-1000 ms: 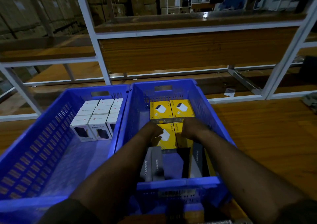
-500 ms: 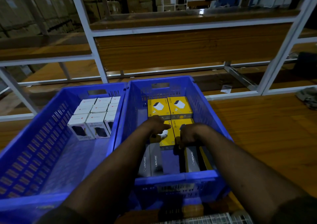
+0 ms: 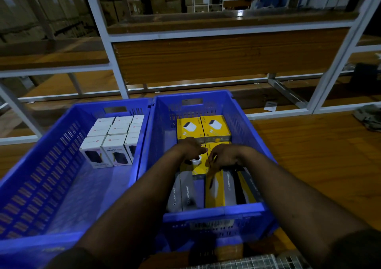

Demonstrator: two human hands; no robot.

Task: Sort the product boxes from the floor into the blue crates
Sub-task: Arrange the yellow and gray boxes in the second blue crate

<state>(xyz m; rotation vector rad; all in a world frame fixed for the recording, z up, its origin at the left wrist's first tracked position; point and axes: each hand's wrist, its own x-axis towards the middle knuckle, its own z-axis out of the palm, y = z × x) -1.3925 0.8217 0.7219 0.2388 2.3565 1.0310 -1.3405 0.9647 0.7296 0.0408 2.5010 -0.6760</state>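
Note:
Two blue crates stand side by side on the wooden floor. The left crate point(image 3: 51, 165) holds several white product boxes point(image 3: 115, 143) at its far end. The right crate point(image 3: 253, 137) holds yellow boxes point(image 3: 203, 128) lying flat at the far end and several grey and yellow boxes point(image 3: 185, 192) on edge near me. Both my hands reach into the right crate. My left hand point(image 3: 190, 150) rests on a flat yellow box point(image 3: 199, 165), fingers curled. My right hand point(image 3: 223, 158) grips the top of an upright yellow box point(image 3: 214, 188).
A white metal shelf frame point(image 3: 115, 62) with wooden boards stands right behind the crates. A white slip of paper point(image 3: 270, 106) lies on the lowest shelf. A dark bundle point(image 3: 369, 117) lies on the floor at far right. Wooden floor point(image 3: 319, 155) lies right of the crates.
Both hands have drawn back toward me inside the right crate. An upright yellow box under my right hand has come into plain view.

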